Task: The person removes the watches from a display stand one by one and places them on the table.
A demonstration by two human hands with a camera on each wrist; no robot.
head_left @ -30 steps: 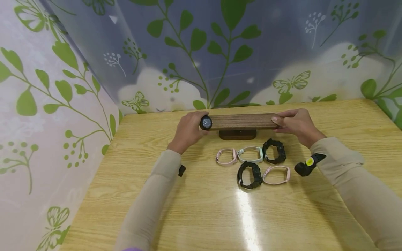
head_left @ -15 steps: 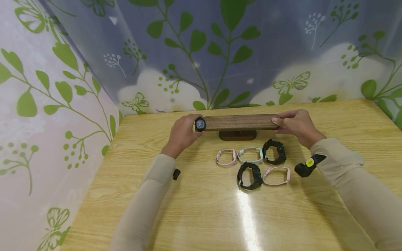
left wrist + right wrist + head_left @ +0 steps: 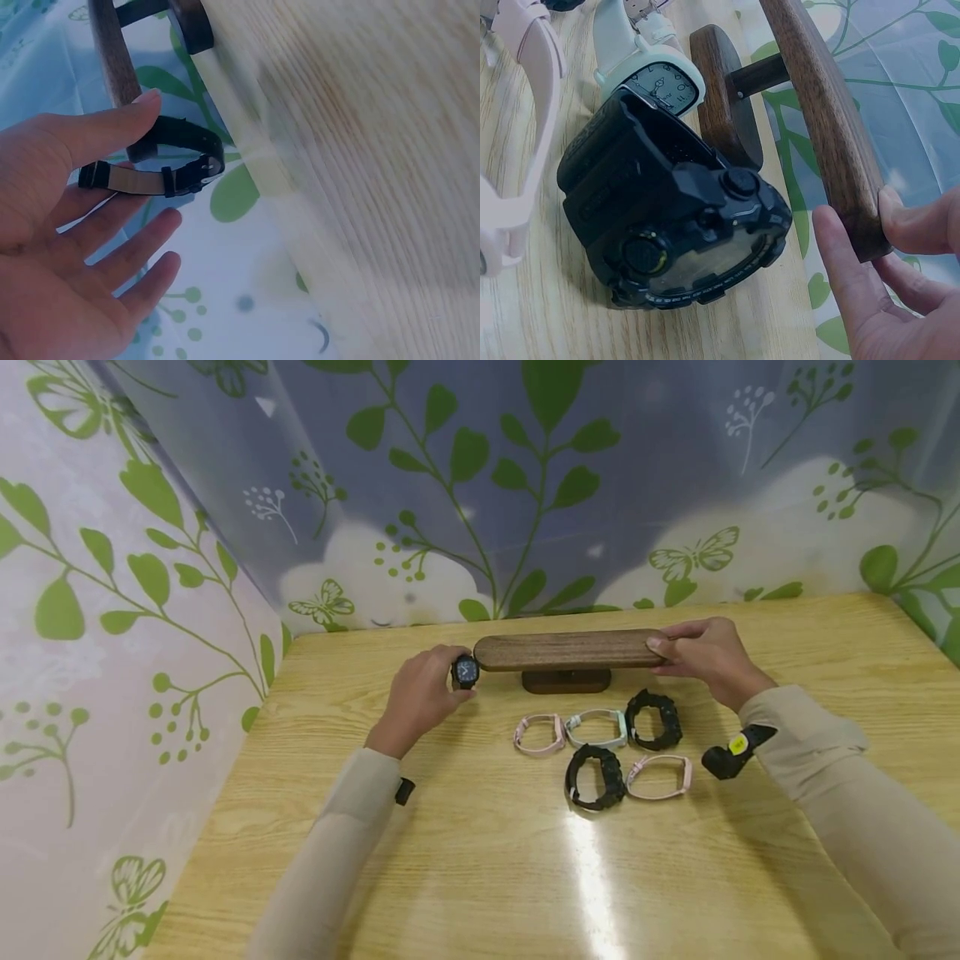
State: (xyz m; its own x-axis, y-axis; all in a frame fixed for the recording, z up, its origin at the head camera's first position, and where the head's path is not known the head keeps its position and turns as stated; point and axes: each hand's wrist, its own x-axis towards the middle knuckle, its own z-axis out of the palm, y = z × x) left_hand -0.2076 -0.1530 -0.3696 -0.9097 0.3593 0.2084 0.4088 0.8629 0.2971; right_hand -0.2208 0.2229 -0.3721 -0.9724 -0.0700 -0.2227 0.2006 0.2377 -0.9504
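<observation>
In the head view my left hand (image 3: 420, 697) pinches a black wristwatch (image 3: 465, 671) by thumb and fingers, just off the left end of a brown wooden watch stand (image 3: 562, 652). The left wrist view shows its buckled black strap (image 3: 142, 182) hanging as a loop between thumb and forefinger, the other fingers spread. My right hand (image 3: 708, 660) grips the stand's right end, thumb on one face and fingers on the other in the right wrist view. The horizontal bar bears no watch and stands on a short post over an oval base (image 3: 567, 683).
Before the stand lie a pink watch (image 3: 559, 732), a mint-green watch (image 3: 622, 729) and a chunky black watch (image 3: 671, 722). Nearer to me are another black watch (image 3: 613, 777) and a second pink one (image 3: 687, 774). A leaf-patterned curtain (image 3: 435, 527) hangs behind the table's back edge.
My left hand has drawn the black wristwatch leftward off the bar's end and slightly toward me, baring the rounded tip. The right hand keeps its grip on the other end.
</observation>
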